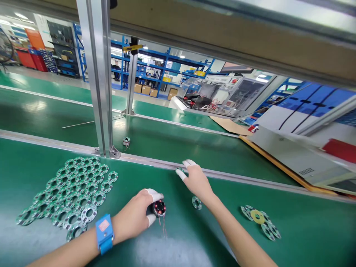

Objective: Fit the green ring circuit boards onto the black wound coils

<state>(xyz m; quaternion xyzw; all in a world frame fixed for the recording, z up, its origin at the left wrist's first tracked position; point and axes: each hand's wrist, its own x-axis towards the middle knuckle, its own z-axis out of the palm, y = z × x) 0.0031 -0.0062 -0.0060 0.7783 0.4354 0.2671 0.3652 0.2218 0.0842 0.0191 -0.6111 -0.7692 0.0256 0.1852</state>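
Observation:
My left hand (136, 213), in white finger cots and with a blue wrist strap (105, 233), grips a small motor stator (159, 208) between thumb and fingers. Copper windings show on its top, and thin wire leads (164, 226) trail down from it. Farther off, by the metal rail, my right hand (197, 181) has its capped thumb and fingers around a small ring-shaped circuit board (179, 170), mostly hidden by them. Another ring-shaped board (197, 203) lies on the green bench just below the right hand.
Many ring boards (80, 181) lie overlapping on the left. Several more, with a yellow ring (257, 216), lie on the right. A second stator (126, 141) stands beyond the rail (155, 162). An aluminium post (97, 81) rises at left; a grey panel (297, 152) sits at right.

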